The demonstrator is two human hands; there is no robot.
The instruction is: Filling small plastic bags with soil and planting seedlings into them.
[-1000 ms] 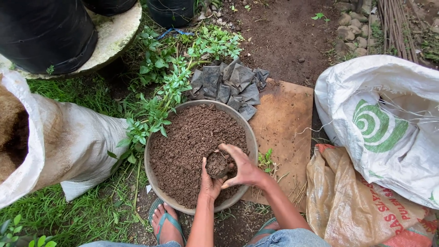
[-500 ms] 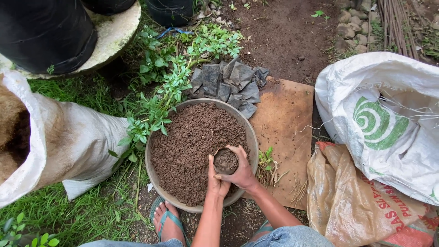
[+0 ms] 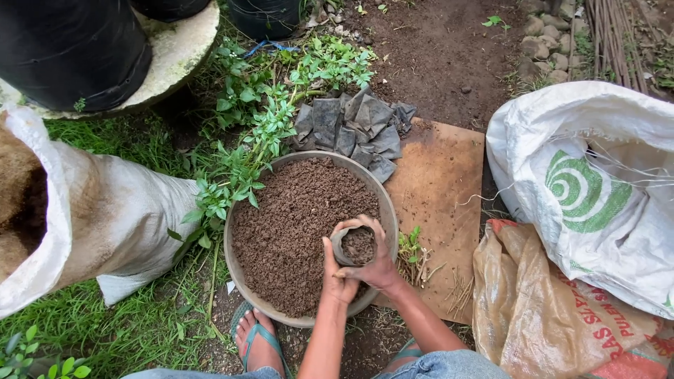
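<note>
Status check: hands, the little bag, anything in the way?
Left hand and right hand cup small grow bag, part-filled with soil, above soil basin. Nothing in the way.

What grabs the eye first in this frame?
The wide round basin heaped with brown soil mix sits dead centre, and over its near right edge the left hand and right hand cup a small dark grow bag partly filled with the same mix. Next comes the big white sack with a green spiral mark at right, then the open white sack of brown fibre lying at left.
</note>
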